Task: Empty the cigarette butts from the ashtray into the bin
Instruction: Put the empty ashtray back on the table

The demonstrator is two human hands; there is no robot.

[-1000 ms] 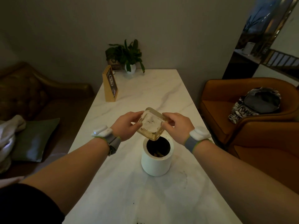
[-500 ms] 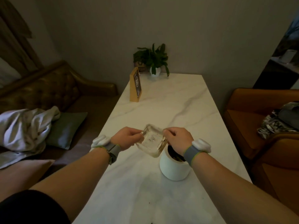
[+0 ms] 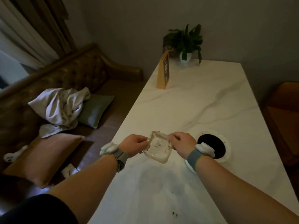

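A square clear glass ashtray [image 3: 159,147] with ash smears inside is held between both hands, just above the white marble table [image 3: 202,110], near its left edge. My left hand [image 3: 135,143] grips its left rim and my right hand [image 3: 182,144] grips its right rim. The ashtray faces nearly upward and no butts show in it. The white cylindrical bin [image 3: 225,153] with a dark opening stands to the right, partly hidden behind my right wrist; its contents are too dark to see.
A wooden sign stand [image 3: 164,71] and a potted plant [image 3: 186,42] sit at the table's far end. Ash specks [image 3: 175,214] lie near the front edge. A brown sofa with cushions [image 3: 43,156] and crumpled cloth [image 3: 59,107] is on the left; an orange chair [image 3: 284,120] on the right.
The ashtray was tilted over the bin's mouth; both hands have carried it left, away from the bin, and turned it level. The view has swung left.
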